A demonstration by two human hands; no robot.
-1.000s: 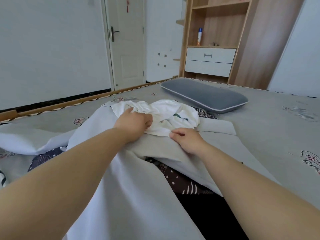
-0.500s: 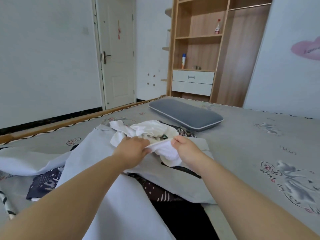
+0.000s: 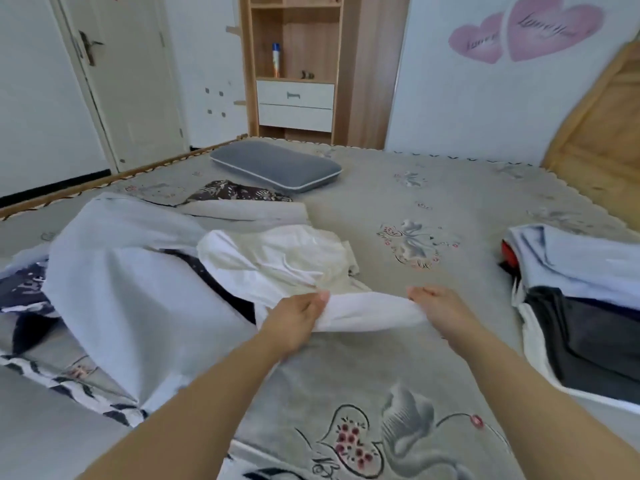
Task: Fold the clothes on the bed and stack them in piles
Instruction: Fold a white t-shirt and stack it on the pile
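Note:
A crumpled white garment [image 3: 287,261] lies on the grey bed sheet [image 3: 433,202] in the middle of the view. Its near edge is stretched between my two hands. My left hand [image 3: 294,317] pinches that edge at the left end, and my right hand [image 3: 440,306] grips it at the right end. A heap of unfolded clothes [image 3: 114,271], pale blue and dark patterned, lies to the left. A stack of folded clothes [image 3: 581,306], pale blue on top of dark grey and white, sits at the right edge of the bed.
A grey pillow [image 3: 277,166] lies at the far side of the bed. Beyond it stand a wooden shelf unit with white drawers [image 3: 296,98] and a white door [image 3: 121,81]. A wooden headboard [image 3: 595,133] rises at the right.
Both hands have pulled the white garment off the heap and to the right onto open sheet, and moved apart, stretching its edge. The view has swung right, showing the folded stack.

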